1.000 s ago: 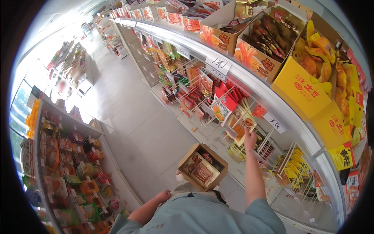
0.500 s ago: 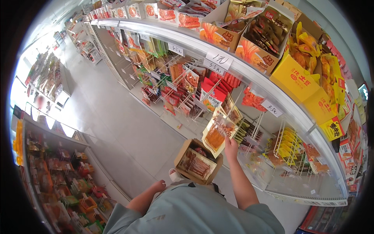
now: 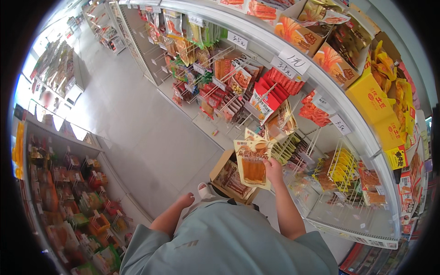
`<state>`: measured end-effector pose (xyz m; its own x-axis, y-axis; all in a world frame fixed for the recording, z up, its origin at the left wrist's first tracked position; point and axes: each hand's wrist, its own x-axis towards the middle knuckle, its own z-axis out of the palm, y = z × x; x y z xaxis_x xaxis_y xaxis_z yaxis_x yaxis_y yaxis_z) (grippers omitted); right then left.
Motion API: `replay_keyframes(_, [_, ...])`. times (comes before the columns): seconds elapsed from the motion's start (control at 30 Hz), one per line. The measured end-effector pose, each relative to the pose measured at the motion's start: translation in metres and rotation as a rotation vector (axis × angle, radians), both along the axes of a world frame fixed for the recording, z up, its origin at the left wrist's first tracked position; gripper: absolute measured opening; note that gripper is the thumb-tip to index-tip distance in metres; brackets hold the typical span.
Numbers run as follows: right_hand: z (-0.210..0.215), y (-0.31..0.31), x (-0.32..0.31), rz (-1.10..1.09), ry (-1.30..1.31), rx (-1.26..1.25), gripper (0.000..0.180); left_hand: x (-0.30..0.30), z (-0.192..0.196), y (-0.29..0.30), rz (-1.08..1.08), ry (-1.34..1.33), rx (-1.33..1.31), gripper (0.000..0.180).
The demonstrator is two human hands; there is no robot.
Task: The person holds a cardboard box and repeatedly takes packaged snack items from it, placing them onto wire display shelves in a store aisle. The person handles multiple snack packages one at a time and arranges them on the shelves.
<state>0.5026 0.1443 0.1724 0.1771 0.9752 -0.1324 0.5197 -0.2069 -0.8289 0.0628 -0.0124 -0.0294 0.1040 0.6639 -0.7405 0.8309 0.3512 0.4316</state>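
My right hand [image 3: 274, 170] grips a small stack of flat yellow snack packets [image 3: 251, 161] with an orange window, held upright in front of the peg hooks [image 3: 293, 146] of the right-hand rack. Just below the packets an open cardboard box [image 3: 219, 166] stands on the floor by my white shoe [image 3: 203, 190], with more packets lying in it. My left hand [image 3: 185, 200] hangs low at my side, fingers curled, holding nothing that I can see. My grey-green shirt hides the lower arms.
The rack on the right carries hanging red and orange packets [image 3: 270, 91], with open display cartons [image 3: 337, 64] on the shelf above. Another shelf unit of snacks [image 3: 68, 197] lines the left. A pale tiled aisle [image 3: 133, 119] runs between them.
My right hand has come down from the peg hooks, bringing the yellow packets toward me above the box. The view has swung slightly along the rack.
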Motion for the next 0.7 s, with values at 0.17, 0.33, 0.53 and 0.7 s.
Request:
replay_keyframes(0.17, [-0.036,0.005,-0.009,0.306,-0.094,-0.263,0.035,0.010,0.017,-0.012,-0.015,0.041,-0.101,0.046])
replay_keyframes(0.33, [-0.078,0.019,-0.015,0.603,-0.131,-0.627,0.033,0.015,0.030,-0.029,0.030,0.062,-0.131,0.046])
replay_keyframes(0.53, [-0.163,0.025,-0.035,0.720,-0.505,-0.600,0.029,0.017,0.060,-0.042,0.027,0.100,-0.127,0.046])
replay_keyframes(0.7, [-0.148,0.011,-0.061,0.744,-0.472,-0.268,0.030,0.018,0.060,-0.067,0.064,0.115,-0.127,0.046])
